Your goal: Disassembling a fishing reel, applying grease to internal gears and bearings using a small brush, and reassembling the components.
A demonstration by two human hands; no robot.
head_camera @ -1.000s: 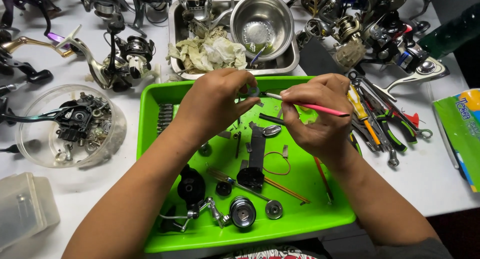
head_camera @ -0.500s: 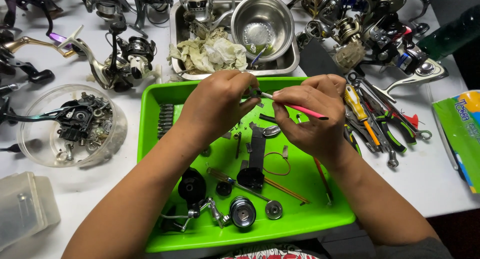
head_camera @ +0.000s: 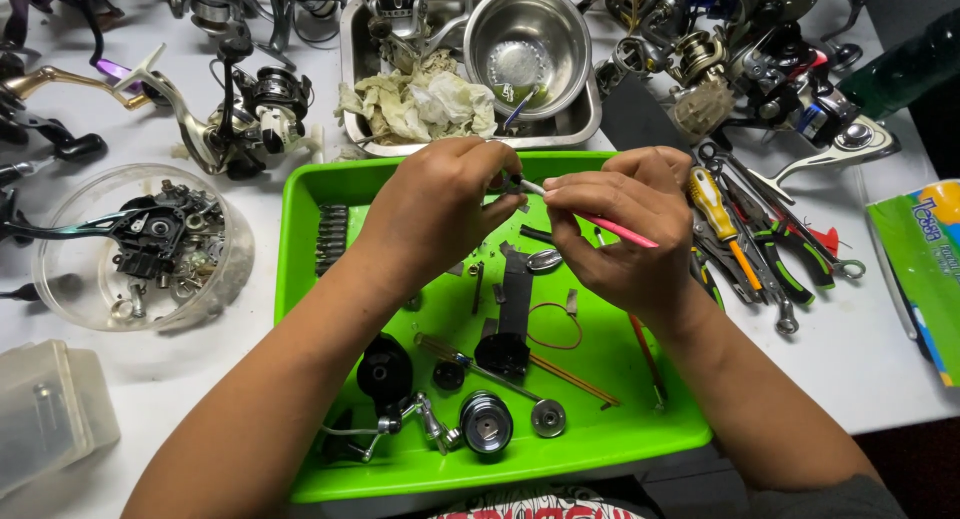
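Observation:
Over the far half of a bright green tray (head_camera: 600,449), my left hand (head_camera: 440,214) pinches a small metal ring part (head_camera: 510,183) between thumb and fingers. My right hand (head_camera: 620,234) grips a thin pink brush (head_camera: 610,226) like a pen, its pale tip touching the part. Beneath the hands the tray holds disassembled fishing reel pieces: a black body (head_camera: 503,351), a metal spool (head_camera: 486,422), a black round knob (head_camera: 382,371), a rubber band (head_camera: 555,326), small screws and shafts.
A steel tray (head_camera: 365,69) with rags and a steel bowl (head_camera: 527,49) stands behind the green tray. Pliers and screwdrivers (head_camera: 760,249) lie at the right, a clear tub of parts (head_camera: 140,249) at the left. Several fishing reels (head_camera: 240,119) crowd the back edge. A green tissue pack (head_camera: 920,269) is far right.
My hands have drawn closer together and the brush tip has come onto the ring part. The brush handle now angles more steeply down to the right.

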